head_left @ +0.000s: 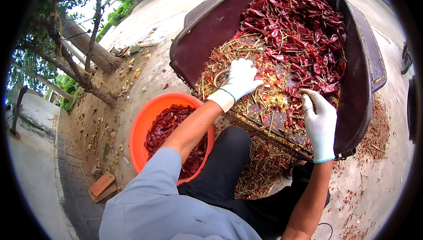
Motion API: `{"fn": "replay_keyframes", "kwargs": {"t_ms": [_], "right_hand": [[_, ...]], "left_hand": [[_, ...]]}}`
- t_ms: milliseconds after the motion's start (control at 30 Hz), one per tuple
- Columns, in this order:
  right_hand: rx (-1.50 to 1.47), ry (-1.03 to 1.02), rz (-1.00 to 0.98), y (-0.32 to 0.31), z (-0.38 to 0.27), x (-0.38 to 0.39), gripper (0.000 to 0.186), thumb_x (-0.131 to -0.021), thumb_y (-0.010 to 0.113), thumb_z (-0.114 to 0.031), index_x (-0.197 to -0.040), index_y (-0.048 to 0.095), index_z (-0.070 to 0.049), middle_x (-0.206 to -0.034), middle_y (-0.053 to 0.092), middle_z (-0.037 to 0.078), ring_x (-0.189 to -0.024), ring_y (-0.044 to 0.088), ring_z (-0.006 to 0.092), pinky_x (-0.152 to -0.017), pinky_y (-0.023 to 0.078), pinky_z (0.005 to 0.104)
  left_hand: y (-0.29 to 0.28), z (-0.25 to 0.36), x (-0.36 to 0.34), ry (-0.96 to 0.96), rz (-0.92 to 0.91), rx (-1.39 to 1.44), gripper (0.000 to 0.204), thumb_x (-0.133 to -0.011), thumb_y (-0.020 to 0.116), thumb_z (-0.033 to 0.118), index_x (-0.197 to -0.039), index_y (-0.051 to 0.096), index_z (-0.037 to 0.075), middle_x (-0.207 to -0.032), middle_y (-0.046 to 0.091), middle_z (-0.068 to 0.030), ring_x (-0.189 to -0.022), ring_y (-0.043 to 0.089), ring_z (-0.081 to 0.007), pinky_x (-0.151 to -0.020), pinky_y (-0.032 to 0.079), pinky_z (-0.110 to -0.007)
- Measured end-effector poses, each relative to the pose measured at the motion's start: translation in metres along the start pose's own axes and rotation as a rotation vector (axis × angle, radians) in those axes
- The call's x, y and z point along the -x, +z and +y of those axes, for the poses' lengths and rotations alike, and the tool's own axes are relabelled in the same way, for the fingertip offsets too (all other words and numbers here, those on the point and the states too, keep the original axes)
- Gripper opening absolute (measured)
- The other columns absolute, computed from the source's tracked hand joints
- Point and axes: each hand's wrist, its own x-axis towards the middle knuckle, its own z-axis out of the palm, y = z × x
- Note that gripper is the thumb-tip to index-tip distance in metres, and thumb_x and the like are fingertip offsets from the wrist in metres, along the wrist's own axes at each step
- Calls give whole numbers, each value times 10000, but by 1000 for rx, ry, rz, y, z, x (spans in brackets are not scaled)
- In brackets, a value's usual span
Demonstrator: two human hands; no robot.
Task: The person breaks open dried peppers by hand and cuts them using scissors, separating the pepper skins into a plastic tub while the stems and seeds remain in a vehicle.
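My left hand (241, 79), in a white knitted glove, is curled over chopped stems and pale seeds in the maroon cart bed (211, 24). A tan loop, apparently the handle of scissors (220, 77), sticks out beside it; the rest is mostly hidden by the glove. My right hand (319, 119), gloved too, is at the right edge of the dried red chilies (295, 28), with thumb and forefinger bent toward each other. Whatever is between those fingertips cannot be made out. An orange basin (140, 134) of chili pieces stands left of my knee, partly behind my left forearm.
Stems and chili scraps (260, 174) litter the ground under the cart and along its right side (374, 130). Trees (90, 46) grow from a dirt strip on the left, where bricks (102, 186) lie. Pale concrete (176, 9) stretches behind the cart.
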Motion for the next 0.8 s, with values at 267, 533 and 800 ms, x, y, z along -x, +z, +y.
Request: {"fn": "replay_keyframes", "kwargs": {"t_ms": [267, 533, 800], "right_hand": [[21, -29, 25, 6, -4, -2, 178, -940, 664, -153, -1047, 720, -23, -945, 724, 167, -817, 718, 289, -750, 550, 345], [-32, -13, -1, 12, -6, -2, 178, -941, 655, -149, -1033, 723, -13, -919, 723, 171, -776, 712, 272, -731, 542, 337], [-107, 43, -23, 8, -15, -5, 183, -947, 644, -123, -1055, 712, 9, -871, 721, 166, -733, 694, 201, -703, 525, 308]], "left_hand": [[2, -15, -8, 104, -33, 181, 230, -822, 729, 338, -916, 794, 139, -944, 723, -27, -922, 664, -243, -854, 484, -420], [-12, -34, -2, 56, 42, 531, 229, -863, 685, 260, -954, 740, 58, -993, 718, -76, -961, 669, -270, -866, 521, -401], [-14, -39, 6, -12, 108, 638, 219, -845, 710, 262, -949, 742, 71, -1011, 723, -74, -912, 688, -245, -839, 537, -368]]}}
